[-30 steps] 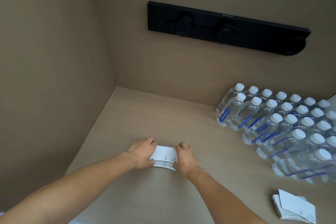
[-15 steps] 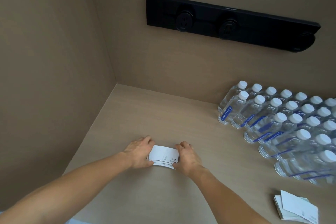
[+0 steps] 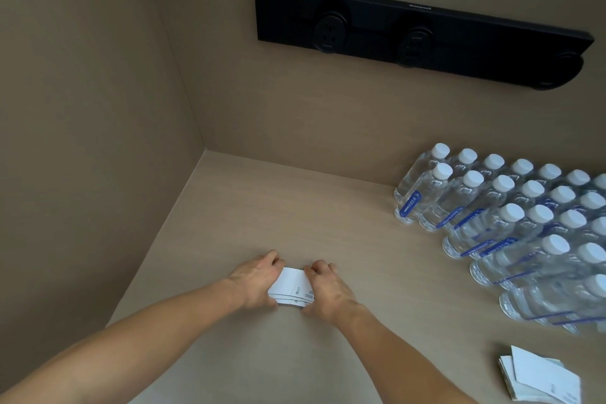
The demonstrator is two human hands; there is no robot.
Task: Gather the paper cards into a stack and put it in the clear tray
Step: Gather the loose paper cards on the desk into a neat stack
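Note:
A small stack of white paper cards [image 3: 292, 286] with small dark print lies on the beige tabletop [image 3: 295, 213], its near edges slightly fanned. My left hand [image 3: 256, 279] presses against the stack's left end and my right hand [image 3: 328, 289] against its right end, squeezing it between them. Another loose pile of white cards [image 3: 541, 377] lies at the bottom right, untouched. No clear tray is in view.
Several clear water bottles [image 3: 511, 223] with white caps and blue labels stand in rows at the right. A black socket strip [image 3: 419, 33] is fixed on the back wall. Beige walls close the table at the left and back.
My hands have pushed closer together on the cards, so less of the stack shows between them. The view has shifted slightly.

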